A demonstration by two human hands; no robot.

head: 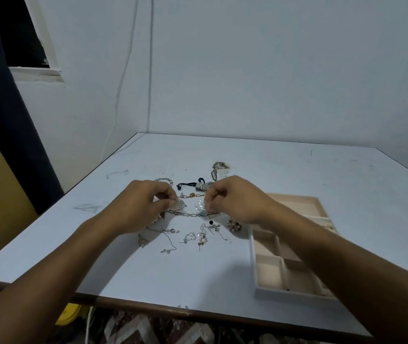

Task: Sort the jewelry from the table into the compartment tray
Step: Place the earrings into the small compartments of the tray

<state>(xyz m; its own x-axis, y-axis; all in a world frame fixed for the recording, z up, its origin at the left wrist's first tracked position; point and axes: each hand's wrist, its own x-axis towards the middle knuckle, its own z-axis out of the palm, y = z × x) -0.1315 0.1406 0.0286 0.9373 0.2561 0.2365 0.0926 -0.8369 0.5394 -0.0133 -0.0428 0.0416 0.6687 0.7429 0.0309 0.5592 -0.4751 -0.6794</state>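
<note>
Right now I have both hands out over the middle of the white counter [285, 175], working in the loose pile of jewelry. My left hand [139, 204] is curled with its fingertips pinched together on one end of a silver chain [189, 214], close against a round silvery piece [179, 204]. My right hand [232, 199] is curled the same way, pinching the other end of that chain, so the links hang in a shallow sag between the two hands, just above the counter.

Behind the hands I see a black cord [186, 184], a metal watch [204, 186] and a gold-toned bracelet [193, 195], with another silver chain [164, 180] farther left and a darker heap [219, 166] farther back. Nearer to me lie thin silver chains and small earrings [203, 239], spread apart on the bare surface, and a flowery pink piece [234, 225] sits just below my right wrist.

The compartment tray [267, 266] rests on the counter to the right, its pale pink cells partly hidden under my right forearm. Something small and gold shows in a far cell [327, 225]; I cannot tell what it is.
</note>
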